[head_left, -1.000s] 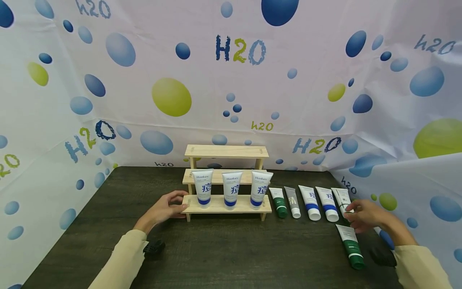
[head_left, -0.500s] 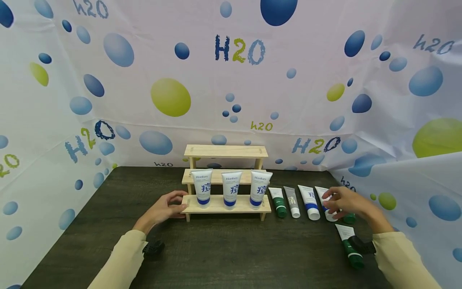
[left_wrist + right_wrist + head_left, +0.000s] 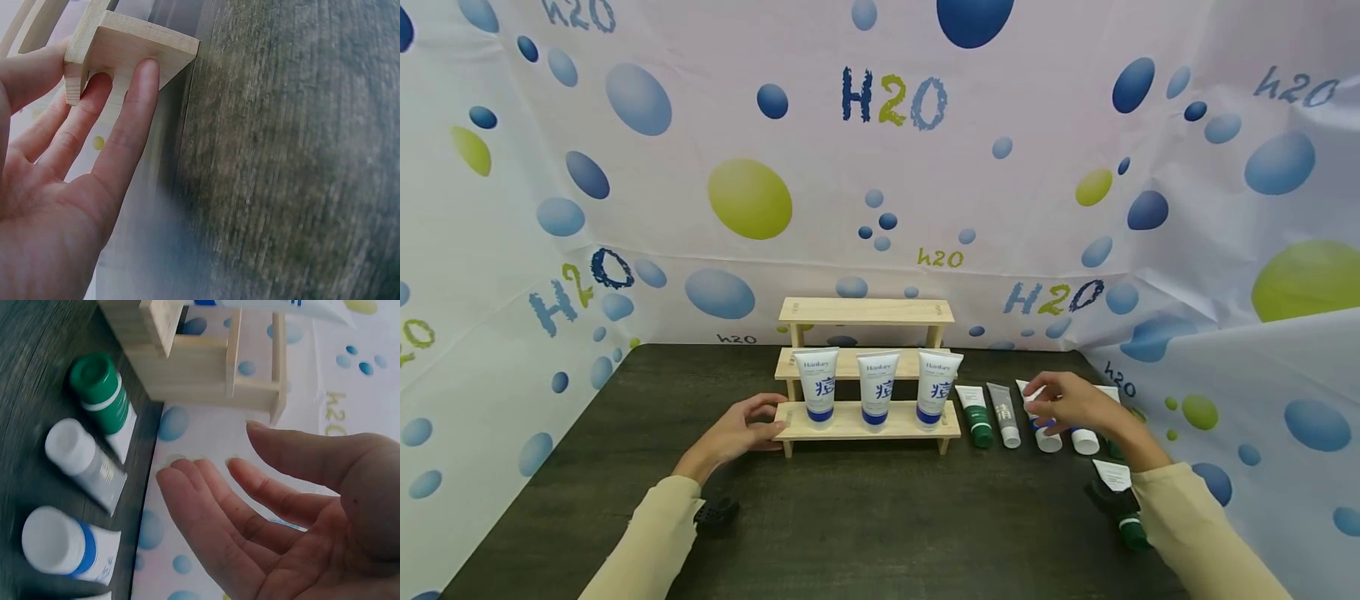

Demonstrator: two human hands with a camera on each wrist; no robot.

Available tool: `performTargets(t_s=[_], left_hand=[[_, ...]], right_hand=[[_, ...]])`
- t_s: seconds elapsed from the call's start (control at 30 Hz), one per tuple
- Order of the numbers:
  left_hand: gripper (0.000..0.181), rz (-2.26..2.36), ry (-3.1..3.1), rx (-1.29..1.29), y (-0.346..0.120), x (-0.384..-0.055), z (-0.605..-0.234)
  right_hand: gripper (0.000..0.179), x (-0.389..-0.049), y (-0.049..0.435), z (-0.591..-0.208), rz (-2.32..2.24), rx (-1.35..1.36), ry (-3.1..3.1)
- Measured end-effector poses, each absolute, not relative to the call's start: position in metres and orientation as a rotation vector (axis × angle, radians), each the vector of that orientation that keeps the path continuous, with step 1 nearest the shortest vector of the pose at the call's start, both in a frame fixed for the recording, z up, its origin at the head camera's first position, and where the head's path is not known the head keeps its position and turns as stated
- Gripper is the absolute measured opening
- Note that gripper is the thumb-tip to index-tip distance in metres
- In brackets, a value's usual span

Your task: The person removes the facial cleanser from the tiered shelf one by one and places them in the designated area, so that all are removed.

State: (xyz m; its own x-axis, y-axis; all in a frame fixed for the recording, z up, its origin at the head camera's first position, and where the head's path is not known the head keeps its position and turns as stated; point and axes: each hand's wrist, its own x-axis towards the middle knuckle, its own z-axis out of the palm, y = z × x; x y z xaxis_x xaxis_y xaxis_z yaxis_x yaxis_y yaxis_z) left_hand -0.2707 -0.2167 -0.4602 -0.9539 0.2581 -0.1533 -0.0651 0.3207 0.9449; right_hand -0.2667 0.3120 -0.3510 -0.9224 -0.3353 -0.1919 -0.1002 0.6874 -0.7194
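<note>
My left hand grips the left end of a three-tier wooden display stand. In the left wrist view, the thumb and fingers lie on opposite sides of the stand's leg, with one fingertip against the board. Three white-and-blue squeeze tubes stand upright, caps down, on the lowest tier. Nothing is in my right hand, which hovers with loosely bent fingers over a white-and-blue tube lying on the table. Beside that tube lie a grey tube and a green-and-white tube.
Another white tube lies partly hidden under my right hand. A separate green-capped tube lies nearer, partly covered by the right forearm. The dark wooden table ends at a patterned backdrop. The stand's upper two tiers hold nothing.
My right hand has moved left from the far-right tube, across the row of lying tubes, holding nothing. The left hand remains at the stand's end. The head view has shifted slightly.
</note>
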Motion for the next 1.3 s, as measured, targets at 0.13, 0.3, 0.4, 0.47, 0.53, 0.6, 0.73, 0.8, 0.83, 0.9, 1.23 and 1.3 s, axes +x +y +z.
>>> performTargets(t_s=[0.13, 0.3, 0.4, 0.47, 0.53, 0.6, 0.73, 0.8, 0.83, 0.9, 1.23, 1.3], left_hand=[[0.060, 1.681, 2.314, 0.167, -0.217, -0.272, -0.460], [0.060, 1.686, 2.312, 0.161, -0.216, -0.272, -0.461], [0.060, 1.688, 2.312, 0.167, -0.217, -0.272, -0.462], [0.060, 1.688, 2.312, 0.169, -0.217, -0.272, -0.461], [0.061, 1.689, 2.311, 0.171, -0.217, -0.272, -0.460], [0.061, 1.693, 2.304, 0.173, -0.218, -0.272, -0.460], [0.062, 1.703, 2.288, 0.196, -0.218, -0.271, -0.459], [0.063, 1.707, 2.282, 0.219, -0.218, -0.271, -0.459], [0.063, 1.709, 2.278, 0.229, -0.218, -0.271, -0.459], [0.063, 1.713, 2.274, 0.247, -0.218, -0.271, -0.460], [0.064, 1.721, 2.267, 0.248, -0.218, -0.269, -0.460], [0.064, 1.723, 2.269, 0.247, -0.217, -0.269, -0.460]], right_hand=[[0.032, -0.268, 0.299, -0.348, -1.100, -0.369, 2.606], [0.032, -0.269, 0.284, -0.346, -1.139, -0.433, 2.616], [0.033, -0.269, 0.277, -0.348, -1.164, -0.486, 2.613], [0.033, -0.269, 0.273, -0.349, -1.176, -0.511, 2.616], [0.033, -0.269, 0.269, -0.350, -1.188, -0.519, 2.616], [0.033, -0.270, 0.265, -0.350, -1.198, -0.529, 2.614], [0.035, -0.269, 0.258, -0.351, -1.231, -0.566, 2.607], [0.036, -0.269, 0.255, -0.351, -1.254, -0.589, 2.600], [0.036, -0.270, 0.253, -0.352, -1.258, -0.596, 2.602], [0.036, -0.270, 0.251, -0.352, -1.263, -0.613, 2.599], [0.035, -0.271, 0.234, -0.355, -1.280, -0.591, 2.621], [0.035, -0.270, 0.231, -0.355, -1.293, -0.577, 2.622]])
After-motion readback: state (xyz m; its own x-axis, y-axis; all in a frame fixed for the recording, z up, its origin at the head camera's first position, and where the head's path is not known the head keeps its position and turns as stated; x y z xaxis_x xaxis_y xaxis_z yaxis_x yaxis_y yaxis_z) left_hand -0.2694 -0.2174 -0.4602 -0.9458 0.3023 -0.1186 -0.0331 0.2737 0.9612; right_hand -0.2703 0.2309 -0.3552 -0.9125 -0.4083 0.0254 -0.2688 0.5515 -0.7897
